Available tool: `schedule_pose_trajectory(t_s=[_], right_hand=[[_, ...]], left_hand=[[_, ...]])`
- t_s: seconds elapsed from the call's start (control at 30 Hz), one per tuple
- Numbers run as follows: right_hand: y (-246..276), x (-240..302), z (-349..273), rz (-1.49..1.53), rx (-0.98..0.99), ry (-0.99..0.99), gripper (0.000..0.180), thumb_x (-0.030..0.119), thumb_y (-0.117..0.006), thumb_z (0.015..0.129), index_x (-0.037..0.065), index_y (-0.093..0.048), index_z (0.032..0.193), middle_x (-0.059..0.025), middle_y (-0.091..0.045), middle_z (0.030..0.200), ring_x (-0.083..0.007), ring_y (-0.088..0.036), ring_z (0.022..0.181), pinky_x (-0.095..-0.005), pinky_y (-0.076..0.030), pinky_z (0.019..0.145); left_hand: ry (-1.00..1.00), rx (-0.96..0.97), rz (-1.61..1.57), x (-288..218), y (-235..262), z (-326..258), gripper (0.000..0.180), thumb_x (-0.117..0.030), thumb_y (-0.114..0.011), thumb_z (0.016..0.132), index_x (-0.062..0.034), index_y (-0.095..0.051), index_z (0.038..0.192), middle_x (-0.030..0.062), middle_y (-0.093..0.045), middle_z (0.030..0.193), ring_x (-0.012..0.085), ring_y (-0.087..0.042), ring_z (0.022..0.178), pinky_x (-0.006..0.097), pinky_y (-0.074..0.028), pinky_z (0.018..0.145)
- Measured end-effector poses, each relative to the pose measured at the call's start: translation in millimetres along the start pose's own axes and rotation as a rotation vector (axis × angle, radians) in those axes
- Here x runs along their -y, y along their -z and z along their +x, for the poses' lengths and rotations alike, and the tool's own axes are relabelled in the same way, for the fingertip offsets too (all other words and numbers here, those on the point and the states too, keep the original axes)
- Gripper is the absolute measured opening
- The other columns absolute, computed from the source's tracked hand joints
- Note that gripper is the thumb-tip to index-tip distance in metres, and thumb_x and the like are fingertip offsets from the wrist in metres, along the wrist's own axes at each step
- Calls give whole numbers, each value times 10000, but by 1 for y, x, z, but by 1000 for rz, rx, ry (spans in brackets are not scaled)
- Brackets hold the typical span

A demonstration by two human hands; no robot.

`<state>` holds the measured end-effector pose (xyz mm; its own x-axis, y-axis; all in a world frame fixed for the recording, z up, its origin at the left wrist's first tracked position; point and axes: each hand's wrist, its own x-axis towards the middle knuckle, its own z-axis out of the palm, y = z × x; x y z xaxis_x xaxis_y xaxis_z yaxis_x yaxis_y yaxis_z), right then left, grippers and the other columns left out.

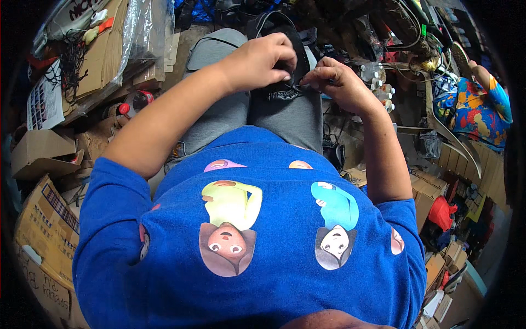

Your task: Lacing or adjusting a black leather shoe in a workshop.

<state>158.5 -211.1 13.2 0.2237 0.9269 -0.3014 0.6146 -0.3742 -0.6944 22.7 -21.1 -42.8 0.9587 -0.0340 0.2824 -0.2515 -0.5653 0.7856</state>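
Note:
A black item [300, 59] with a thin loop at its far end lies over my grey-trousered thighs; its exact kind cannot be made out. Pale marks show on its near edge. My left hand [267, 61] reaches over it with the fingers curled, the tips pressed down on its near part. At its right edge, my right hand [341, 83] has thumb and forefinger pinched together. Something thin and dark shows by those fingertips, too small to name. The hands are close together, a short gap between their fingertips.
Flattened cardboard [104, 55] and clear plastic sheeting [143, 46] are stacked at the far left, above an open carton [44, 154]. Several clear plastic bottles [378, 82] stand just right of my right hand. Farther right, a person in a colourful garment [482, 112] is partly in view.

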Motion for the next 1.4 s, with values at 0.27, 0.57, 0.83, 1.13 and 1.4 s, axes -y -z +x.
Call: schedule_pose_trajectory(t_s=[0.27, 0.57, 0.83, 1.13, 1.4], right_hand=[[4, -2, 13, 35, 87, -22, 181, 29, -637, 827, 127, -723, 953, -29, -526, 866, -159, -573, 839, -283, -472, 779], [-6, -13, 11, 204, 119, -93, 185, -2, -646, 810, 79, -726, 955, 9, -545, 891, -113, -536, 888, -257, -449, 826], [-19, -14, 12, 225, 76, -81, 198, 11, -691, 786, 96, -738, 960, 5, -569, 845, -108, -556, 828, -248, -463, 779], [-43, 4, -23, -217, -250, 94, 299, 95, -720, 719, 224, -736, 988, -48, -536, 749, -225, -539, 742, -342, -421, 704], [-63, 22, -43, -515, -335, 67, 329, 123, -617, 801, 211, -676, 1113, -50, -503, 774, -232, -530, 819, -408, -367, 843]], left_hand=[[-10, 74, 238, -15, -3, -24, 139, -74, -690, 742, -66, -635, 869, 78, -588, 914, 281, -615, 847, 373, -502, 735], [34, -11, 186, -36, -6, -59, 236, -146, -711, 747, -70, -647, 961, 83, -601, 899, 272, -609, 811, 363, -486, 727], [-62, -50, 343, -32, -14, -65, 288, -151, -735, 707, -85, -651, 974, 34, -609, 874, 214, -607, 764, 327, -465, 694], [93, 73, 270, -33, 7, -61, 221, -122, -720, 705, -98, -637, 909, 67, -603, 849, 268, -609, 799, 361, -469, 711], [122, -174, 351, -26, 37, -54, 297, 87, -535, 752, -37, -583, 1017, 141, -546, 999, 331, -587, 922, 399, -469, 818]])
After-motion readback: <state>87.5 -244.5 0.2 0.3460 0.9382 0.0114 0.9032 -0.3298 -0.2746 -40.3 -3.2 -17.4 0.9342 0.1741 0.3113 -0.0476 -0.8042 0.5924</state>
